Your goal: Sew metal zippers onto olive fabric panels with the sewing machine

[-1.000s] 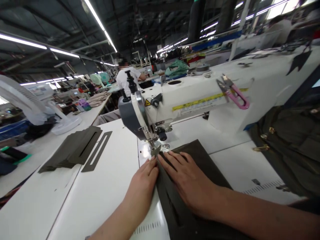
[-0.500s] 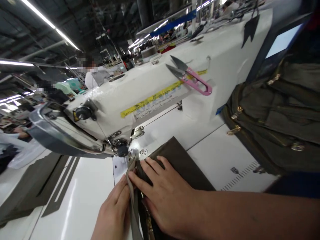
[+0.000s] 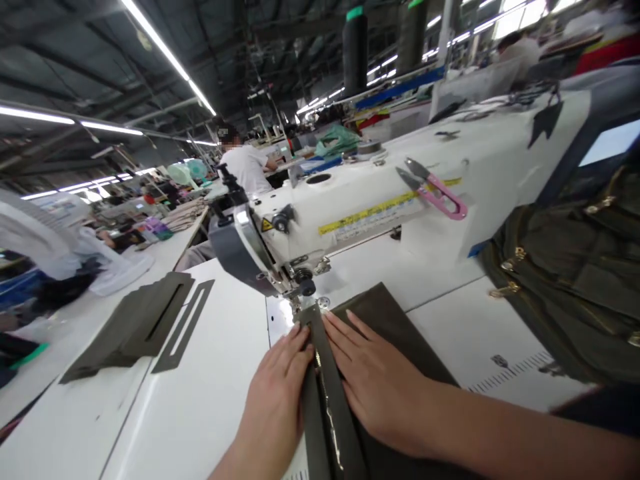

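An olive fabric panel [image 3: 400, 333] lies under the needle area of a white sewing machine [image 3: 350, 193]. On top of it runs a strip with a slot and a gold-toothed zipper [image 3: 327, 400], its far end at the presser foot [image 3: 300, 303]. My left hand [image 3: 280, 380] rests along the strip's left edge, fingers extended close together, palm down. My right hand [image 3: 373, 367] lies flat on the strip's right side and the panel, fingers stretched forward. Neither hand grasps anything that I can see.
Pink-handled snips [image 3: 435, 190] sit on the machine arm. Stacked olive pieces [image 3: 135, 327] and a slotted piece [image 3: 185, 327] lie at the left. A dark zippered bag [image 3: 565, 280] is at the right. A person in white [image 3: 247, 167] sits beyond the machine.
The view has shifted and pulled back. The strip, raised and folded before, now lies flat with its zipper showing. My left hand has opened out along its edge; my right hand has flattened.
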Available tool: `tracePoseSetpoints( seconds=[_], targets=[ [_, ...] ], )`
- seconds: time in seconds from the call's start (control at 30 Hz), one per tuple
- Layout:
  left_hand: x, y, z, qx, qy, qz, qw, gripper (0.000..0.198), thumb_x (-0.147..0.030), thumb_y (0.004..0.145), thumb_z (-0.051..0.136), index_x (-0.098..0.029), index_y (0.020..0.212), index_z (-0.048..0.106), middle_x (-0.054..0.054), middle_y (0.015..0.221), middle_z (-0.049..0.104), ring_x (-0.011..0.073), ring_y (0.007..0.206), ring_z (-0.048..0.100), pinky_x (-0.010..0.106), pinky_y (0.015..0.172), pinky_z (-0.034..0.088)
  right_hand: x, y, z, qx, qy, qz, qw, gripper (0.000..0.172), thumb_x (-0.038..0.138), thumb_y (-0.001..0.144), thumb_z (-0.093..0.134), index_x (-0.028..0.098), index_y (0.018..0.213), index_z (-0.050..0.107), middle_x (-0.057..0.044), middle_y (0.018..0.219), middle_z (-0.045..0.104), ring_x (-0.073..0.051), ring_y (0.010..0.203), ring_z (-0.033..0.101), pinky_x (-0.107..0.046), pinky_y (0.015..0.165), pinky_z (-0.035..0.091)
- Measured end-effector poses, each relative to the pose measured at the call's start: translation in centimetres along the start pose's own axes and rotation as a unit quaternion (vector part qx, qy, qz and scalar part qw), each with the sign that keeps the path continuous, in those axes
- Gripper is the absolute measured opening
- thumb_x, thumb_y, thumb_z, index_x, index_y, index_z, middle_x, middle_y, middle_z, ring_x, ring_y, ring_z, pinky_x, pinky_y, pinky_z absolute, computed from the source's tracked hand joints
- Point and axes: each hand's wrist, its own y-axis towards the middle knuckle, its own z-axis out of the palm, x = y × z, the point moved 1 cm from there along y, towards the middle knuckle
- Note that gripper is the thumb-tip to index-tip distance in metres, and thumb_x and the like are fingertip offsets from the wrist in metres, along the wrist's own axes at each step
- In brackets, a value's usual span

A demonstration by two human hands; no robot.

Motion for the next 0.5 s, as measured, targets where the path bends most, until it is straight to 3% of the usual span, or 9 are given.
tracePoseSetpoints(
  seconds=[0.13,0.5],
  targets=[
    [-0.1,-0.3,0.1,0.004,-0.015,-0.044,0.999,0.033,-0.006,0.075,0.043,-0.014,0.103,0.06,0.015,0.117,0.057,0.0266,0.107,0.055,0.043,0.086,0.051,0.0,0.0,0.0,0.014,-0.023,-0.013,1.0,0.049,0.02,0.088,0.034,0.014,0.136,0.032,-0.012,0.142,0.026,-0.023,0.132,0.016,-0.045,0.108,0.019],
    [0.6,-0.1,0.6,0.023,-0.025,-0.032,0.999,0.038,-0.004,0.074,0.045,-0.008,0.109,0.058,0.018,0.118,0.056,0.0266,0.11,0.053,0.044,0.091,0.047,-0.4,1.1,0.4,-0.003,-0.086,-0.052,0.995,0.051,0.014,0.083,0.038,0.011,0.134,0.035,-0.012,0.139,0.031,-0.024,0.131,0.022,-0.046,0.105,0.027]
  ],
)
